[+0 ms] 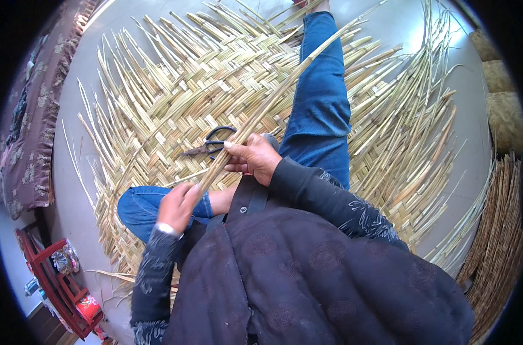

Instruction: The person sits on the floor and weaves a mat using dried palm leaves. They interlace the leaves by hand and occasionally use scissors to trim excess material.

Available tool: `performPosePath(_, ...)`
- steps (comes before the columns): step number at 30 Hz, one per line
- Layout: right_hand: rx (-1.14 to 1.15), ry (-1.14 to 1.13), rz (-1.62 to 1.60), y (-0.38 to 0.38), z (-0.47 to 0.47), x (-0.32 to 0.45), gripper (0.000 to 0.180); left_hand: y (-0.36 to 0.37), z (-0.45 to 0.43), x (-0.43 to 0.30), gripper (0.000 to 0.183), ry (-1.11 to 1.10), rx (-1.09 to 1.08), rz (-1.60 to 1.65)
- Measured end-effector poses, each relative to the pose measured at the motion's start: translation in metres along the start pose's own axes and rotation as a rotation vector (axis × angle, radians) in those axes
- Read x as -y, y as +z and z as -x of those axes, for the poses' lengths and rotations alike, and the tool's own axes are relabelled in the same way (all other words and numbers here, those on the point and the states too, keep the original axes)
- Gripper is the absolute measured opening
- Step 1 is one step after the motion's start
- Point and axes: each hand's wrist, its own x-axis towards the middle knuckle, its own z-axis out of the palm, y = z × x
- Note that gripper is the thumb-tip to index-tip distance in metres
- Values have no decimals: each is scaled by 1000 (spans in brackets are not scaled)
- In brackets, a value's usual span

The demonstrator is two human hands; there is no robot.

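Observation:
A bundle of long split reed strips (283, 89) runs diagonally from my lap up to the upper right. My left hand (179, 206) grips its lower end, above my bent knee. The fingers and thumb of my right hand (255, 157) close around the bundle a little higher up. Just beyond, dark-handled scissors (207, 146) lie on a large woven reed mat (192, 116), their blades pointing left and part of the handle hidden behind the strips. The mat spreads under my legs, with loose unwoven ends fanning out along its edges.
My outstretched leg (322, 95) crosses the mat. Loose long reeds (416, 86) lie over its right side. A bundle of brown stalks (496, 224) stands at the far right. At left are a patterned cloth (33, 129) and a red wooden stand (50, 284) holding small items.

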Motion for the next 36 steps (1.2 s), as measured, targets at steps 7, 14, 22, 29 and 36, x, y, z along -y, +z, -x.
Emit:
performPosePath(7, -101, 105, 38, -11, -2, 10, 18, 39, -57, -48, 32, -273, 84, 369)
performPosePath(14, -32, 108, -105, -14, -7, 16, 15, -15, -25, -87, 28, -275, 111, 323)
performPosePath(22, -76, 76, -172, -26, -8, 16, 13, -88, 32, -133, 24, -263, 107, 249)
performPosePath(29, -80, 61, -126, -27, -12, 12, 12, -150, 111, -144, 25, -81, 52, 6)
performPosePath(36, -85, 45, -39, -25, -16, 17, 14, -208, 195, -111, 28, 24, -101, -125)
